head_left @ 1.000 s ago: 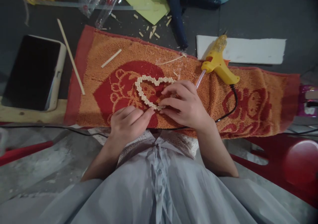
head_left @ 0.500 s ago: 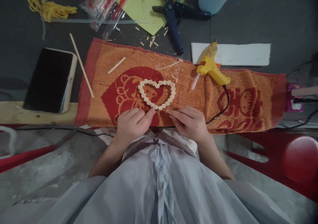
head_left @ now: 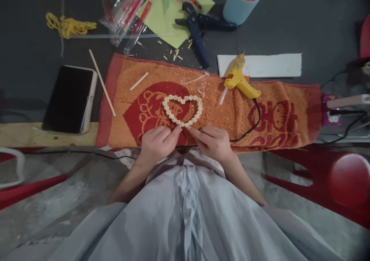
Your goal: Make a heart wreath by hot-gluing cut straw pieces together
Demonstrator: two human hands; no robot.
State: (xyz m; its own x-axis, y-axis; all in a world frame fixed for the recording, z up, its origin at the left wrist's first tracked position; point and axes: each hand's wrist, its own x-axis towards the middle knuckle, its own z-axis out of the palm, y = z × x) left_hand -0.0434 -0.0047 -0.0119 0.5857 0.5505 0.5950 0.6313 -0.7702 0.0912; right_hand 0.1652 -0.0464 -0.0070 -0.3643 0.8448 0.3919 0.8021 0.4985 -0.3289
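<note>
A heart-shaped outline, built from small pale pieces, lies on the orange and red towel. My left hand has its fingers curled in, thumb and index tip pinching the heart's bottom point. From the other side my right hand comes in, fingers also bent, its index tip against the heart's lower right edge near that point. Whatever lies between the fingertips is too small to make out. Right of the heart, a yellow glue gun with a clear glue stick rests on the towel's edge and a white strip.
Thin wooden sticks lie at the left, beside a phone. Behind the towel are dark blue cutters, small cut bits, yellow paper, plastic packets, yellow cord and a blue bottle.
My right hand has moved left, bringing its fingertips up to the heart's bottom point. My left hand stays at the heart. The view has shifted slightly.
</note>
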